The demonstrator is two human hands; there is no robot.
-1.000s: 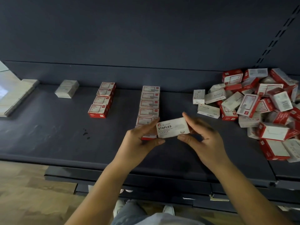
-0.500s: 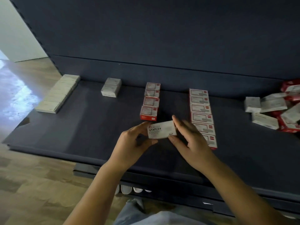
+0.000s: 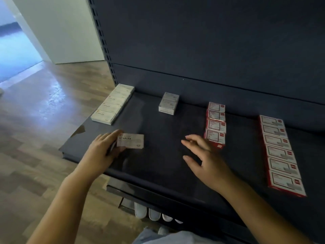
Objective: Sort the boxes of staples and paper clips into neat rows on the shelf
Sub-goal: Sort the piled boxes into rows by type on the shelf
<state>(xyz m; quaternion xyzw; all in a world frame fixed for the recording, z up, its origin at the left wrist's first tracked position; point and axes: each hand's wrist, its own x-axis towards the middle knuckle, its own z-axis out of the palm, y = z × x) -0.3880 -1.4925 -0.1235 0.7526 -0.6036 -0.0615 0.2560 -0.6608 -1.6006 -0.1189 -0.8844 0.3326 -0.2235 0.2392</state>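
Dark shelf [image 3: 158, 164] at centre frame: we see the left hand [image 3: 102, 150] pinching a white staples box [image 3: 131, 141], likely bound for the white row [image 3: 112, 103] at upper left, while the right hand [image 3: 205, 159] hovers slack-fingered and empty.

Floor [image 3: 44, 131]: wood-look planks, glossy with pale glare, left of the fingers.
Wall [image 3: 59, 29]: white, far left.
Back panel [image 3: 211, 41]: dark, beyond the fingers.
Slotted upright [image 3: 103, 43]: dark, along its left edge.
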